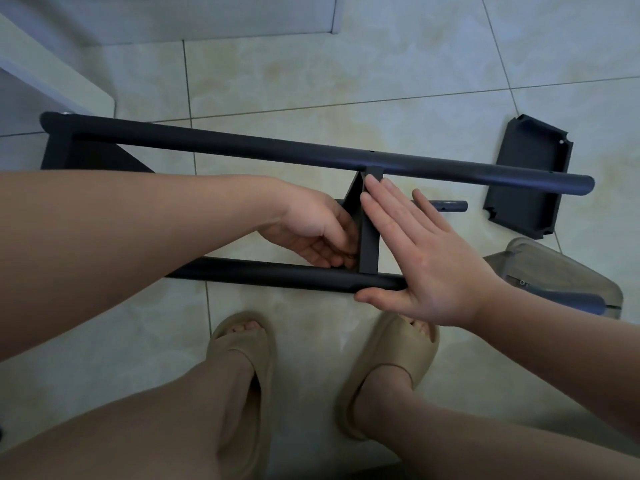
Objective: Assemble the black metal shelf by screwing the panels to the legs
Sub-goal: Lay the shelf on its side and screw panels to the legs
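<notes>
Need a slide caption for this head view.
Right hand presses flat on the middle panel while left hand works at its joint with the near leg; a spare panel lies on the tiles.

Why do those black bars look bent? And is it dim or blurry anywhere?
Head view: the wide-angle lens bows the far leg; the light is dim and flat; fingertips of the left hand sink into shadow against the middle panel; the right hand looks sharp.

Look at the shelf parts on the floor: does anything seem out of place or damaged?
Nothing looks damaged or spilled. Only one loose panel lies apart on the tiles at the right, not yet fixed between the legs.
</notes>
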